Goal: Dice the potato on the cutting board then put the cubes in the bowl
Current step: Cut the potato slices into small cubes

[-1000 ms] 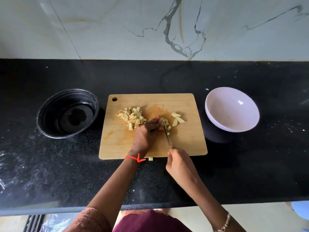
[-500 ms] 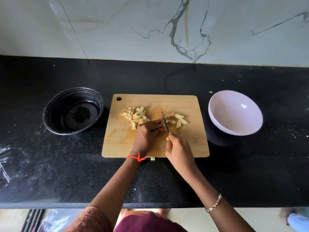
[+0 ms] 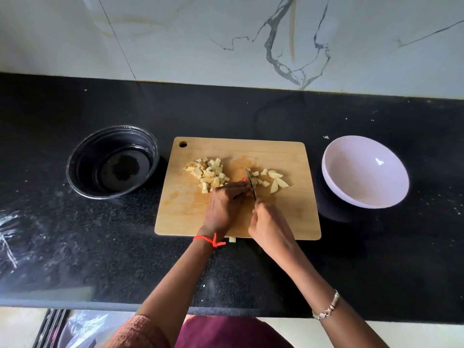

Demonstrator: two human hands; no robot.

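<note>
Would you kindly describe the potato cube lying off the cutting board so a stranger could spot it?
Start at the wooden cutting board on the black counter. At its near edge, by the red wrist thread, lies one pale potato cube, the only one off the board.

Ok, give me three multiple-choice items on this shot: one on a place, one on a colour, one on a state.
1. The pale bowl stands where from the cutting board? A) to its left B) to its right C) on it
2. The thread on the left wrist is: A) blue B) orange-red C) green
3. The right hand: A) lies flat B) lifts a cup C) grips the knife
Answers: 1 B, it sits on the counter past the board's right edge. 2 B, the knotted thread shows orange-red. 3 C, fingers curl round the handle, blade among the potato pieces.
</note>
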